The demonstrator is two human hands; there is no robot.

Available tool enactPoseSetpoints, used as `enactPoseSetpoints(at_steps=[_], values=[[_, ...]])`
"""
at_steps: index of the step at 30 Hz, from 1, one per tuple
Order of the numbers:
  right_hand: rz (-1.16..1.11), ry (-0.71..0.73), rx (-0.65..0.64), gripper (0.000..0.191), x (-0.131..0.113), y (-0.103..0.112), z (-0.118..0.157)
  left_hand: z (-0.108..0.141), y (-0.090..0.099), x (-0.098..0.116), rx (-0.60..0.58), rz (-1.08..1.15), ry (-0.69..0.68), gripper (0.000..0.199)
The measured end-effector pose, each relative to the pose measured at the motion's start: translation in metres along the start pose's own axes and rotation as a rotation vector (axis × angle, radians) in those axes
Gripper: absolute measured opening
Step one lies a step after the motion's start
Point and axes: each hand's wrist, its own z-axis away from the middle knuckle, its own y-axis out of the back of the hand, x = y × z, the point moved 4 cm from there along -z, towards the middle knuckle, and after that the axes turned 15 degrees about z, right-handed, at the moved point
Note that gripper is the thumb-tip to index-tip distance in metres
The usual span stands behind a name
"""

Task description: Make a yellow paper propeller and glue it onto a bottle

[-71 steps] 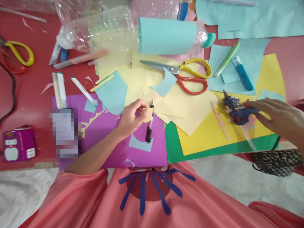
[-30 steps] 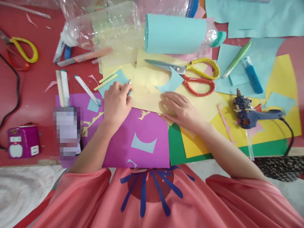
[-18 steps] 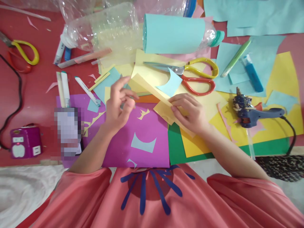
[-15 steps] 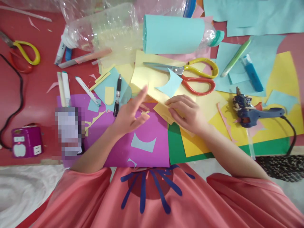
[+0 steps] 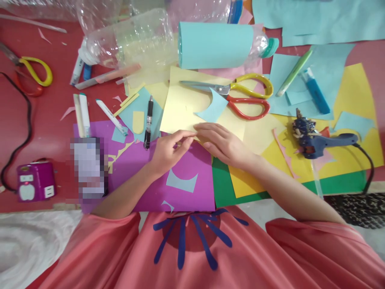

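Observation:
Both hands meet at the near edge of a pale yellow paper sheet [image 5: 180, 108]. My left hand [image 5: 173, 150] has its thumb and index finger pressed together at that edge; what lies between them is too small to name. My right hand [image 5: 224, 144] rests beside it, fingers close together and bent over the paper edge, hiding whatever is beneath. Just beyond them lie scissors [image 5: 249, 110] with yellow and red handles and a light blue paper scrap [image 5: 212, 106]. Purple paper [image 5: 195, 196] is under my left hand.
A blue-wrapped bottle [image 5: 215, 45] and clear bottles [image 5: 144, 38] lie at the back. A glue gun [image 5: 325, 142] with a cord is at right. At left are a pen [image 5: 148, 120], phone [image 5: 90, 166], markers [image 5: 111, 116] and purple box [image 5: 36, 180].
My left hand's raised index finger has come down toward the thumb. My right hand has moved left and now meets it. The small yellow piece near the right fingers is now hidden.

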Motion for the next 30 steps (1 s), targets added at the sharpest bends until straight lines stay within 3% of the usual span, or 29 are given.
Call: enactPoseSetpoints(at_steps=[4, 10, 13, 16, 24, 30], values=[[-0.016, -0.014, -0.078, 0.037, -0.002, -0.002, -0.008, 0.002, 0.002, -0.004, 0.091, 0.014, -0.068, 0.035], [-0.030, -0.025, -0.150, 0.048, 0.012, -0.005, -0.025, 0.003, 0.001, -0.004, 0.138, 0.014, -0.139, 0.018], [0.046, 0.013, -0.267, 0.055, 0.021, -0.011, -0.031, 0.002, 0.001, 0.001, 0.144, -0.018, -0.259, 0.011], [0.150, -0.059, -0.334, 0.063, 0.036, -0.013, -0.033, 0.002, 0.001, 0.006, 0.161, -0.051, -0.383, 0.008], [0.247, -0.138, -0.308, 0.061, 0.056, -0.006, -0.036, 0.004, 0.008, 0.013, 0.203, -0.016, -0.422, 0.009], [0.272, -0.151, -0.271, 0.060, 0.057, -0.006, -0.038, 0.005, 0.031, 0.022, 0.333, 0.108, -0.481, 0.012]])
